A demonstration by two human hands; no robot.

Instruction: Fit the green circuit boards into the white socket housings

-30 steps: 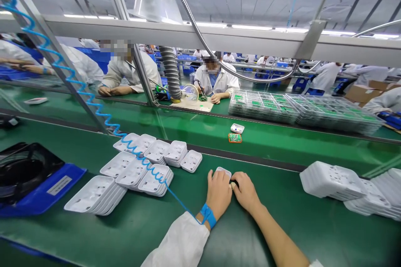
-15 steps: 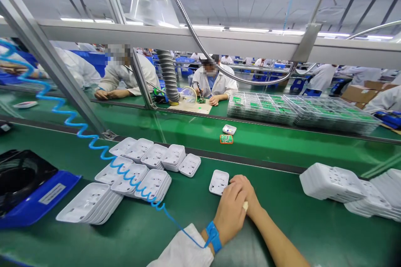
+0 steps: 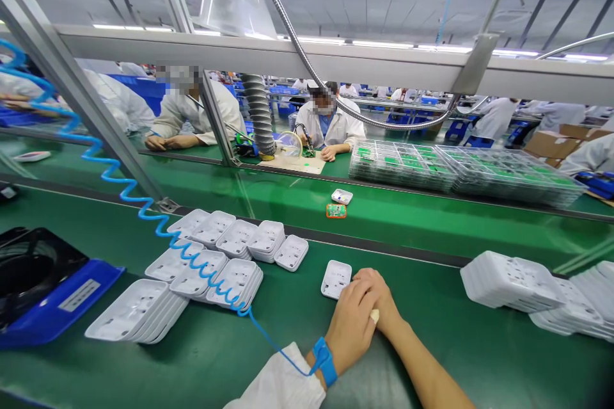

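Note:
My left hand (image 3: 352, 316), with a blue strap round its wrist, lies folded over my right hand (image 3: 380, 297) on the green bench. Both are closed together, and no object shows between them. A pale finger cover (image 3: 375, 315) sits on one finger. Part of my right hand's fingers is hidden under the left. Just beyond the fingertips lies a white plastic cover (image 3: 336, 280) with small holes. I cannot tell whether the fingers touch it. Stacks of similar white covers (image 3: 129, 310) stand to the left, and more stacked covers (image 3: 511, 278) are at the right.
A coiled blue cord (image 3: 192, 258) hangs across the left stacks to my wrist strap. Beyond the bench edge, a green belt (image 3: 268, 201) carries a green circuit board (image 3: 336, 211) and a white part (image 3: 342, 196). Clear trays (image 3: 400, 166) and co-workers are opposite. A blue bin (image 3: 67, 303) stands left.
On the belt, the circuit board and white part have shifted a little to the left. My hands stay clasped in the same place.

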